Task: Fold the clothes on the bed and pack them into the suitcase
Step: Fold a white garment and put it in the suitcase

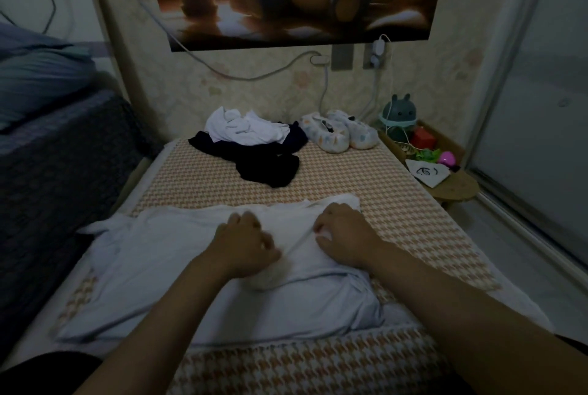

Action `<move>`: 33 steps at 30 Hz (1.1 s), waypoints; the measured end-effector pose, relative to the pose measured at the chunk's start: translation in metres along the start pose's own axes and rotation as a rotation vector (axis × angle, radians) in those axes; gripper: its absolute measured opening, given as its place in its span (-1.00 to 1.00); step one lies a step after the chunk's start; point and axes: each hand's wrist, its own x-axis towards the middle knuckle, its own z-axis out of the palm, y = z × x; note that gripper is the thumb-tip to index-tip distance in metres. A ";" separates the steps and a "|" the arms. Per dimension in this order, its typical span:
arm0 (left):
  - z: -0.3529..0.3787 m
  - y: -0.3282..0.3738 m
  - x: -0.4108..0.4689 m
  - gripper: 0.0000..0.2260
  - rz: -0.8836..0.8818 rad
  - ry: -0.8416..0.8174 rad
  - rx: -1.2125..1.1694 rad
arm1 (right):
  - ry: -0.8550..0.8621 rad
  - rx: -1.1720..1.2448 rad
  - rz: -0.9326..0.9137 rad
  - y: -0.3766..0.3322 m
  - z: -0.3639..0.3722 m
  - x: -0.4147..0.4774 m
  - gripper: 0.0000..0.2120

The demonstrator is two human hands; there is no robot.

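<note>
A pale white garment (152,267) lies spread across the near part of the bed (397,203), which has an orange houndstooth cover. My left hand (245,245) and my right hand (343,232) sit close together on its upper middle, each with fingers curled and pinching a ridge of the cloth between them. Farther back lie a crumpled dark garment (264,162) and, on top of it, a rumpled white garment (245,127). No suitcase is in view.
A pair of patterned soft slippers (340,133) sits at the bed's far right by the wall. A small wooden side table (445,178) to the right holds a green rabbit-shaped toy (399,117) and small items. A dark blanket (63,155) borders the left.
</note>
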 end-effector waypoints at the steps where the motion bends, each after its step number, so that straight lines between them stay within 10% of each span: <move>1: 0.002 0.006 0.008 -0.80 0.050 0.217 0.033 | -0.034 -0.029 0.006 0.002 0.002 0.002 -0.62; 3: 0.007 0.018 0.027 -0.80 0.220 0.390 -0.086 | -0.130 -0.014 0.052 0.005 0.007 0.004 -0.42; 11: 0.061 0.003 0.060 -0.23 0.113 -0.169 0.007 | -0.215 -0.151 0.158 -0.003 0.017 0.012 -0.03; 14: 0.053 -0.009 0.053 -0.05 0.164 -0.198 0.025 | -0.278 -0.133 0.113 -0.019 0.016 0.025 -0.22; 24: 0.000 -0.146 0.010 -0.61 -0.079 0.069 -0.358 | -0.127 -0.056 -0.080 -0.143 0.034 0.099 -0.39; 33: 0.003 -0.253 -0.021 -0.58 -0.537 0.129 -0.324 | -0.246 0.136 -0.275 -0.266 0.071 0.165 -0.59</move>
